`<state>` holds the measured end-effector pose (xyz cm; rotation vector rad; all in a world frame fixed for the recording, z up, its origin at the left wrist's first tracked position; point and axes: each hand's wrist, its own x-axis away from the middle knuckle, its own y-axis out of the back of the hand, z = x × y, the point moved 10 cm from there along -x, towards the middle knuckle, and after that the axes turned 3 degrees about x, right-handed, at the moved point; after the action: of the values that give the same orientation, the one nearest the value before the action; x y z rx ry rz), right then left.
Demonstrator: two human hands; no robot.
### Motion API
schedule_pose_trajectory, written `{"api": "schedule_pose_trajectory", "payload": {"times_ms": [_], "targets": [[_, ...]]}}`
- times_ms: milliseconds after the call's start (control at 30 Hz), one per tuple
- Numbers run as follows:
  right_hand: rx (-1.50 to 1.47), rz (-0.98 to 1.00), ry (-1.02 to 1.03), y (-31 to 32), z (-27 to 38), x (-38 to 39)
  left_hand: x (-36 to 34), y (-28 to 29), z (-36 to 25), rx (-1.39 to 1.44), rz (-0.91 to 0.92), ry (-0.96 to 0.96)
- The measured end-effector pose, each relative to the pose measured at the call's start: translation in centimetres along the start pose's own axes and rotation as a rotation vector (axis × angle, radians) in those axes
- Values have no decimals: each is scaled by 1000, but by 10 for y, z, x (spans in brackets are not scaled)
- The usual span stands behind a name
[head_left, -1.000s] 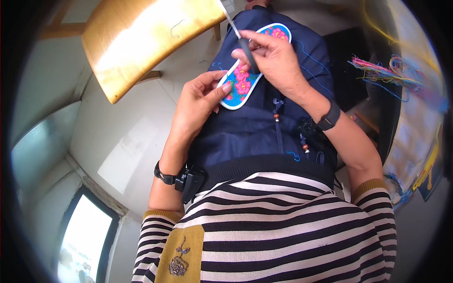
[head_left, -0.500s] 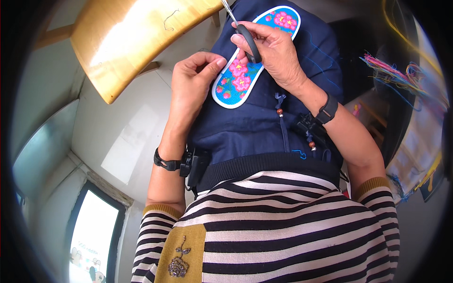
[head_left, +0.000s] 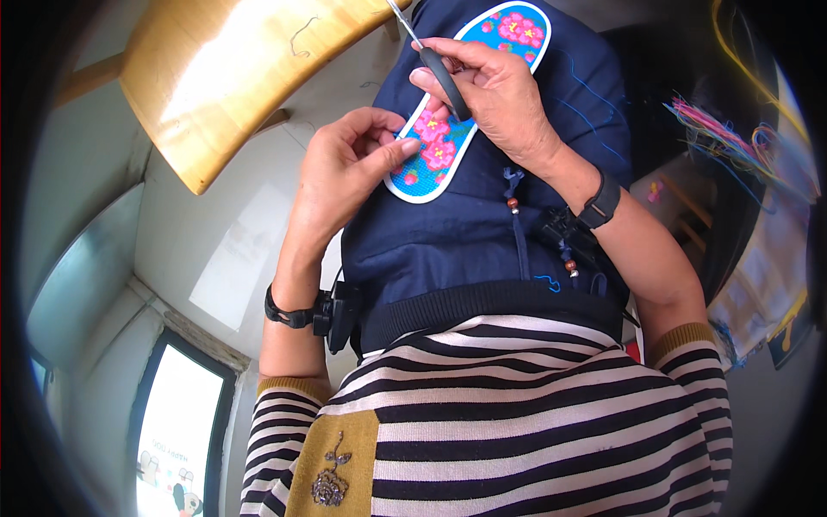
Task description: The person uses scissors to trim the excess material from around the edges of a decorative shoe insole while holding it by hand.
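Note:
A cross-stitched shoe insole (head_left: 444,138), blue with pink flowers and a white rim, lies slanted across my lap on dark blue cloth (head_left: 465,233). At its lower left edge is my left hand (head_left: 349,159), the thumb resting on the stitched face and the curled fingers by the rim; the fingertips are partly hidden. My right hand (head_left: 508,99) is closed round the dark handle of a pair of scissors (head_left: 445,82), above the insole's middle. The metal blades point up and left, away from the insole, and run out of the top of the picture.
A wooden stool or chair seat (head_left: 215,95) stands at the upper left with a loose thread (head_left: 301,39) on it. Blue thread (head_left: 590,86) trails over the cloth. To the right hangs a bundle of coloured threads (head_left: 715,129). A lit screen (head_left: 181,431) stands lower left.
My left hand has shifted slightly left and down; its thumb has moved from the rim onto the stitched face. My right hand and the scissors have moved slightly left.

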<state>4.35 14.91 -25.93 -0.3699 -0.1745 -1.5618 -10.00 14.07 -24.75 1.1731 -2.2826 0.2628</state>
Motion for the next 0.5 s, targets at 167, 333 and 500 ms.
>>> {"api": "schedule_pose_trajectory", "payload": {"times_ms": [167,333,500], "targets": [[-24,22,1,-1,3,0,3,-2,26,299,7,250],[-73,6,7,1,-1,0,7,9,8,101,-213,34],[-83,-8,45,0,1,-1,10,11,-18,-66,-238,-227]]}}
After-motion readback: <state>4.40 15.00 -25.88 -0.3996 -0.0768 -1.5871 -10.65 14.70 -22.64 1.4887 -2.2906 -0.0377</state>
